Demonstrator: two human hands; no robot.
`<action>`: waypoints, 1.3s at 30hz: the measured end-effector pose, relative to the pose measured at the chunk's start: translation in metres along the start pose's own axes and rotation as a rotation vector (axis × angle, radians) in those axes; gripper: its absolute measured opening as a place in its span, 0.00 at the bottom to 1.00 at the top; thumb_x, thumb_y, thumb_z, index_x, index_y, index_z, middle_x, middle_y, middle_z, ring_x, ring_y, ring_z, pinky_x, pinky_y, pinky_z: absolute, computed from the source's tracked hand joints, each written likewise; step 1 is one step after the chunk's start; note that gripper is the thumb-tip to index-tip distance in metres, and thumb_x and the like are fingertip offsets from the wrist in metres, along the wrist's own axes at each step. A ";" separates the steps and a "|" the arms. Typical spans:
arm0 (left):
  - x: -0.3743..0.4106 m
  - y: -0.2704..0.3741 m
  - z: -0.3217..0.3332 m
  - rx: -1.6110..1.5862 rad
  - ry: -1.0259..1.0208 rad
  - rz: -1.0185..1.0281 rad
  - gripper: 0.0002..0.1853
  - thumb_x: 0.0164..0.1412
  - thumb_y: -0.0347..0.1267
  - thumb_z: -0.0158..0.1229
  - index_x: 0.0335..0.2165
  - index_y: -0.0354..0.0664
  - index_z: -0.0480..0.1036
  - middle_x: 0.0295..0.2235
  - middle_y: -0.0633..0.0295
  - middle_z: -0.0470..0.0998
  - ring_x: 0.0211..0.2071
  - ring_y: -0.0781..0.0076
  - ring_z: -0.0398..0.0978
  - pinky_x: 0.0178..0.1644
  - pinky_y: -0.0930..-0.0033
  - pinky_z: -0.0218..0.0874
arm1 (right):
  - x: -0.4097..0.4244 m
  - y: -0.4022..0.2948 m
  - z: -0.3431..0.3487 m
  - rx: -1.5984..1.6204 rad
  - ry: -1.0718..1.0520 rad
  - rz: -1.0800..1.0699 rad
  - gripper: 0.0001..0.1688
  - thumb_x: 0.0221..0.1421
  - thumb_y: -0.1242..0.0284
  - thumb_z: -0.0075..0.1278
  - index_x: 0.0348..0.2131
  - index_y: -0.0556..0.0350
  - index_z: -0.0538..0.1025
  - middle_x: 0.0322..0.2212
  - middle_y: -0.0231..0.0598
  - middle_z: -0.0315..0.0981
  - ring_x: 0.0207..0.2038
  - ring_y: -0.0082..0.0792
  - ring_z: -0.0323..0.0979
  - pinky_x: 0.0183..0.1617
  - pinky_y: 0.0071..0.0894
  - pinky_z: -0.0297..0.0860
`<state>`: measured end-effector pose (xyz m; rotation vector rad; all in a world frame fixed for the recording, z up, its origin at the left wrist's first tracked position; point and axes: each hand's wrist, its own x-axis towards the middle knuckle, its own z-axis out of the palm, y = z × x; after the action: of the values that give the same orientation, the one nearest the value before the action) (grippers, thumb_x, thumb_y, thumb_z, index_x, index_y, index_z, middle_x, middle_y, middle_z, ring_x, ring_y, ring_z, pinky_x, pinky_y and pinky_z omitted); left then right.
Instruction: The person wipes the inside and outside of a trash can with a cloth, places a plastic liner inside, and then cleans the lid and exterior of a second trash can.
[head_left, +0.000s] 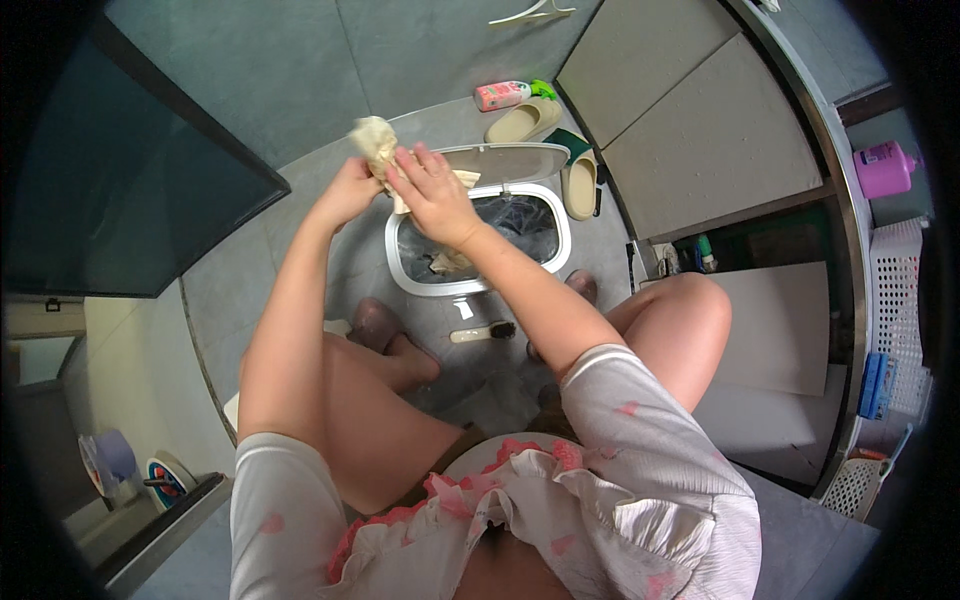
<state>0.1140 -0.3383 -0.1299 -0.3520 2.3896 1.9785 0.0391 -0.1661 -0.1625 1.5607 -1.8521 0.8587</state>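
My left hand (349, 193) grips a crumpled cream-coloured cloth or paper (375, 142), which sticks up above the fingers. Pressed flat against its near side, with fingers spread, is my right hand (435, 196); whether it also grips the material cannot be told. Both hands are over the far left rim of a white-edged bin (564, 225) lined with a dark bag. Some crumpled beige material (448, 262) lies inside the bin. The bin's translucent lid (502, 165) stands raised behind it.
A brush with a pale handle (471, 335) lies on the grey tiled floor between my feet. Beige slippers (525, 121) and a pink spray bottle (501, 96) are by the far wall. Cabinet panels (712, 127) stand at the right, a dark glass panel (112, 172) at the left.
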 end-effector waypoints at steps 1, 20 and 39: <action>0.001 0.007 0.002 -0.097 -0.056 0.006 0.14 0.58 0.34 0.56 0.40 0.35 0.73 0.36 0.66 0.77 0.37 0.78 0.72 0.44 0.75 0.62 | -0.009 0.011 -0.004 -0.023 -0.012 -0.032 0.28 0.46 0.74 0.48 0.51 0.47 0.69 0.59 0.40 0.52 0.61 0.49 0.51 0.60 0.50 0.56; 0.005 0.014 0.014 -0.092 0.033 -0.077 0.11 0.57 0.35 0.56 0.32 0.37 0.76 0.28 0.70 0.75 0.31 0.83 0.68 0.36 0.77 0.60 | 0.001 -0.027 0.047 0.619 0.703 0.912 0.31 0.41 0.83 0.46 0.49 0.64 0.62 0.51 0.56 0.50 0.53 0.56 0.52 0.60 0.51 0.48; -0.013 0.025 0.010 0.034 -0.017 -0.103 0.16 0.56 0.39 0.59 0.37 0.37 0.78 0.28 0.72 0.76 0.31 0.85 0.67 0.37 0.78 0.58 | -0.042 0.062 -0.083 -0.184 0.206 0.243 0.21 0.29 0.84 0.52 0.30 0.47 0.76 0.37 0.40 0.63 0.45 0.46 0.60 0.49 0.44 0.62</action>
<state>0.1205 -0.3220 -0.1059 -0.4460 2.3413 1.8878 -0.0141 -0.0689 -0.1493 1.1082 -1.9326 0.8898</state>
